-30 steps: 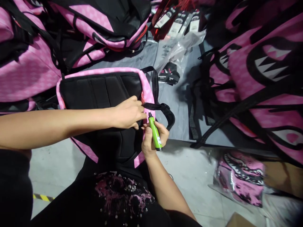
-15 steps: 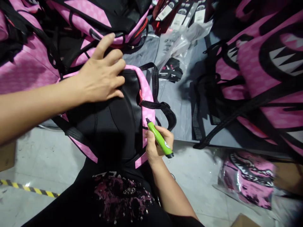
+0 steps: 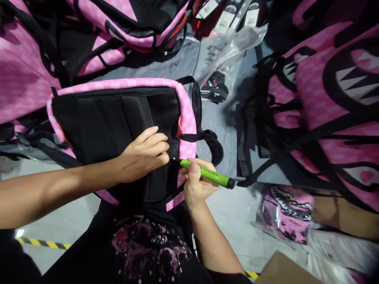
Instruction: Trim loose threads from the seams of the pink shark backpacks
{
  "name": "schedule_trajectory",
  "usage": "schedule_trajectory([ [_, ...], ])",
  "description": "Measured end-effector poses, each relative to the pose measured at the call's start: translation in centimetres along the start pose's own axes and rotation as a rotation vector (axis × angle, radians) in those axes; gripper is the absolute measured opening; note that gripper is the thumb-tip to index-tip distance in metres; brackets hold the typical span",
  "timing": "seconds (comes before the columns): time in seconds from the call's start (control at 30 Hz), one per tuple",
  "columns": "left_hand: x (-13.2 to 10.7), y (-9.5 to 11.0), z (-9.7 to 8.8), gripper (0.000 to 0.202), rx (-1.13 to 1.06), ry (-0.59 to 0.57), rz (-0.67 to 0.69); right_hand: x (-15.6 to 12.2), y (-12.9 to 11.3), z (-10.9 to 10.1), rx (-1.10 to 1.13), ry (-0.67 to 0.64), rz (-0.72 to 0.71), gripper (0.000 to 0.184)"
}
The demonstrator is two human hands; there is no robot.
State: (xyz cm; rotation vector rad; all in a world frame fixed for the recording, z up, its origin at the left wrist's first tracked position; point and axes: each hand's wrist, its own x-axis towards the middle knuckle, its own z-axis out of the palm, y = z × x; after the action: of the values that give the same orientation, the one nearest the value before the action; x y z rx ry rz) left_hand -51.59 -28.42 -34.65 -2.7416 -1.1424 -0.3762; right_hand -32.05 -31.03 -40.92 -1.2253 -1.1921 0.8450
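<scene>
A black-and-pink backpack [image 3: 124, 85] lies with its padded black back panel up in front of me, its lower edge near my lap. My left hand [image 3: 145, 156] is over the panel with its fingers bent and drawn together. Its thumb and whatever it may hold are hidden. My right hand [image 3: 199, 185] grips a bright green marker pen [image 3: 209, 174] by the barrel. The pen lies nearly level, its dark tip pointing left, close to my left fingertips. A black strap [image 3: 214, 148] loops out beside the pink edge.
More pink-and-black backpacks lie at the upper left [image 3: 23, 75] and on the right [image 3: 316, 86], some with a toothed-mouth print. A clear plastic bag [image 3: 233, 51] and white tags [image 3: 226, 19] are at the back. Below right are a bagged backpack [image 3: 286, 215] and a cardboard box [image 3: 284, 270].
My left hand has come down from the backpack's upper edge to near the pen tip, its fingers drawing in. The pen has tilted flatter and swung leftward off the pink edge.
</scene>
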Motion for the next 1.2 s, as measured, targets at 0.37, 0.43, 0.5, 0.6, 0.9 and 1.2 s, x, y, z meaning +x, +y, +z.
schedule_trajectory([
  [0.37, -1.3, 0.3, 1.3, 0.004, 0.058, 0.154, 0.030, 0.7, -1.8, 0.2, -0.204, -0.098, -0.117, 0.014],
  [0.43, -1.2, 0.3, 1.2, 0.005, 0.062, 0.151, 0.033, 0.8, -2.0, 0.1, -0.243, -0.115, -0.125, 0.013],
  [0.5, -1.1, 0.3, 1.1, 0.006, 0.061, 0.149, 0.038, 0.9, -2.0, 0.1, -0.265, -0.098, -0.137, 0.013],
  [0.6, -1.0, 0.1, 1.2, 0.007, 0.058, 0.144, 0.043, 0.9, -1.9, 0.0, -0.276, -0.114, -0.153, 0.013],
  [0.9, -0.6, 0.6, 1.5, 0.012, 0.018, 0.121, 0.020, 1.6, -2.5, 0.2, -0.355, -0.191, -0.226, 0.014],
  [1.2, 3.6, -3.2, -2.1, 0.038, 0.165, -0.262, 0.122, 2.5, -1.8, -1.1, -0.271, -0.261, -0.219, 0.018],
])
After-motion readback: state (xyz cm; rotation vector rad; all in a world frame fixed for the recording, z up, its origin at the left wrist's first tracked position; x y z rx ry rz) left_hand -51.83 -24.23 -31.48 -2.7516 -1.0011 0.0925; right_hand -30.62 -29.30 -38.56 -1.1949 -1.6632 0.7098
